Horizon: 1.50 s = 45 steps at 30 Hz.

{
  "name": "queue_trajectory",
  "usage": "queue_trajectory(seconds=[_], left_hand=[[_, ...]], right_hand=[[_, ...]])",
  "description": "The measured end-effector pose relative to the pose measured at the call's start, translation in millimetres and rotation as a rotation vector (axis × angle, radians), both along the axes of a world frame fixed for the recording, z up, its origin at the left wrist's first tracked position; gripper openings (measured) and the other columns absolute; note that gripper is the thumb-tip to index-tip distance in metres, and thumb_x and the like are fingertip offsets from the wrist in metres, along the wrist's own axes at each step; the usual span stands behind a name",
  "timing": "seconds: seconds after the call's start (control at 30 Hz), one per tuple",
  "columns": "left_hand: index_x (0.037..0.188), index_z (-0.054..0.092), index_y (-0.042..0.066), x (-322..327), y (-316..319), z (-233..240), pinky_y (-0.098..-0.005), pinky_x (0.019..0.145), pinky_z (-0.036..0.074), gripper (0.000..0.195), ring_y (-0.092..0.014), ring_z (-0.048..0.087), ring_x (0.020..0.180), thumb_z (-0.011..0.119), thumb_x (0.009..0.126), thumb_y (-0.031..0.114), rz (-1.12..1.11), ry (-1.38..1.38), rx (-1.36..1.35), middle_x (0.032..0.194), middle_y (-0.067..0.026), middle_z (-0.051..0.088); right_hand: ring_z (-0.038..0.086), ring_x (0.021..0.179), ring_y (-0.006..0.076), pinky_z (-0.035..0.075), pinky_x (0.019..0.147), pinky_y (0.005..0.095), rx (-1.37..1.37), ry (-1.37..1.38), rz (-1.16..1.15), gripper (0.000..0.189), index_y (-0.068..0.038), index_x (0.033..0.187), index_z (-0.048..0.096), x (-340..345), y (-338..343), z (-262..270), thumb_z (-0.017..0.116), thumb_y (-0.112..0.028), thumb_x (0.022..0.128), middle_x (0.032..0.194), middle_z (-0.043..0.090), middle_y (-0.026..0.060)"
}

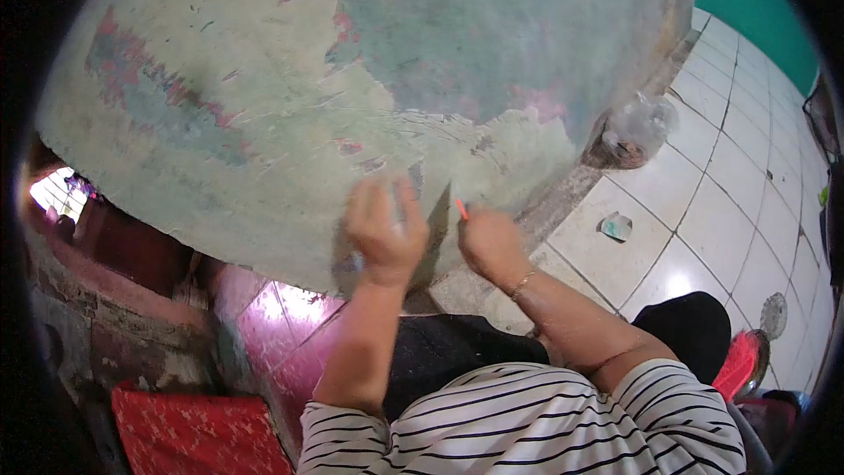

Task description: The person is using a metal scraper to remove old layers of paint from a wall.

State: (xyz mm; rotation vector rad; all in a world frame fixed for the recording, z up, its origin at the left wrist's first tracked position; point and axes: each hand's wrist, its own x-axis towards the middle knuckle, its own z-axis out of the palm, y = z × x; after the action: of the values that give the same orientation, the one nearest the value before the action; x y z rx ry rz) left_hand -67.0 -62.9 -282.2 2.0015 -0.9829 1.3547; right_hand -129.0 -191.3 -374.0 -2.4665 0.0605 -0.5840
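A large board with worn, scratched, pale green paint (pixel 283 211) fills the view before me. Over its near edge is my left hand (pixel 388 227), blurred, with its fingers bent; something clear or pale shows between them, too blurred to name. To its right, my right hand (pixel 491 237) is closed around a small orange-red stick-like thing (pixel 461 209), whose tip sticks out towards the board. A dark pointed shadow falls on the board between the two hands.
White floor tiles (pixel 646 211) run along the right, with a clear plastic bag (pixel 636 128) by the board's edge and a small scrap (pixel 616 227) on them. A red patterned cloth (pixel 198 432) lies at lower left. A red mesh item (pixel 737 363) is at lower right.
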Motion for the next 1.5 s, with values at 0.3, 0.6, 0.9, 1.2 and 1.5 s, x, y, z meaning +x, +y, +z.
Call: queue_trajectory(seconds=[0.3,0.6,0.9,1.2,1.5], left_hand=[[0.082,0.061,-0.004,-3.4,17.4,-16.5,-0.0446,0.065,0.043,0.035,-0.041,0.056,0.071,0.053,0.091,0.029,0.168,0.937,0.231,0.075,-0.0247,0.059],[0.084,0.060,-0.003,-7.8,12.3,-19.5,-0.0474,0.065,0.044,0.022,-0.047,0.055,0.074,0.057,0.084,0.019,0.157,0.715,0.167,0.075,-0.0261,0.059],[0.079,0.058,-0.002,-38.1,16.8,5.8,-0.0497,0.061,0.042,0.018,-0.046,0.056,0.070,0.058,0.083,0.015,0.328,0.589,0.278,0.075,-0.0246,0.059],[0.075,0.058,-0.003,-4.9,5.9,1.1,-0.0491,0.060,0.042,0.021,-0.047,0.055,0.069,0.058,0.084,0.017,0.219,0.548,0.316,0.072,-0.0262,0.057],[0.072,0.056,-0.003,5.8,-20.9,4.5,-0.0479,0.058,0.041,0.022,-0.046,0.053,0.066,0.057,0.085,0.015,0.213,0.456,0.305,0.069,-0.0252,0.055]], right_hand=[[0.061,0.084,0.0431,0.048,0.071,0.0506,0.376,0.144,0.087,0.039,0.005,0.117,0.042,20.3,72.0,11.1,0.049,-0.018,0.086,0.088,0.062,0.0269],[0.058,0.087,0.0376,0.045,0.083,0.0439,1.319,0.004,-0.244,0.048,0.008,0.113,0.051,54.1,60.8,-49.0,0.049,-0.032,0.088,0.088,0.060,0.0248],[0.053,0.065,0.0199,0.045,0.062,0.0389,1.664,0.284,0.078,0.062,0.006,0.091,0.061,39.7,85.8,27.0,0.045,-0.054,0.091,0.073,0.058,0.0096],[0.053,0.064,0.0173,0.043,0.059,0.0371,1.227,-0.045,-0.001,0.055,0.009,0.088,0.057,76.7,102.1,-6.0,0.042,-0.043,0.097,0.066,0.057,0.0112],[0.051,0.062,0.0264,0.042,0.063,0.0431,1.480,-0.054,-0.035,0.055,0.006,0.080,0.058,90.1,72.8,9.2,0.033,-0.039,0.099,0.065,0.058,0.0201]])
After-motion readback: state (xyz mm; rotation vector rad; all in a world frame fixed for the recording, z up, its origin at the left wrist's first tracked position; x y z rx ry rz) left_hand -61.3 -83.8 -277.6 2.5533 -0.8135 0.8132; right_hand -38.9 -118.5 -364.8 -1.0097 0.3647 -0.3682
